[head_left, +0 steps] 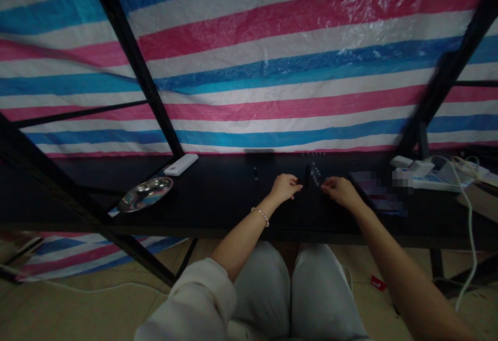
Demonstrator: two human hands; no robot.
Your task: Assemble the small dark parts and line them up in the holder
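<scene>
My left hand (286,187) is just above the black table with its fingers curled; thumb and forefinger are slightly apart, and nothing shows between them. Right of it stands a small black upright piece (307,176). Beside that piece lies a cluster of small clear-grey pieces (316,176). My right hand (341,192) is at the cluster's right side, its thumb and fingertips pinched together. Whatever those fingertips hold is too small to make out. Farther left, a small dark piece with pale ends (256,173) sits apart on the table.
On the black table (221,211) are a shiny metal dish (146,194) and a white power bank (181,165) at left. A dark tablet-like device (377,193) lies right, near a white power strip and cables (439,180). Several tiny pale pieces (313,154) line the back edge.
</scene>
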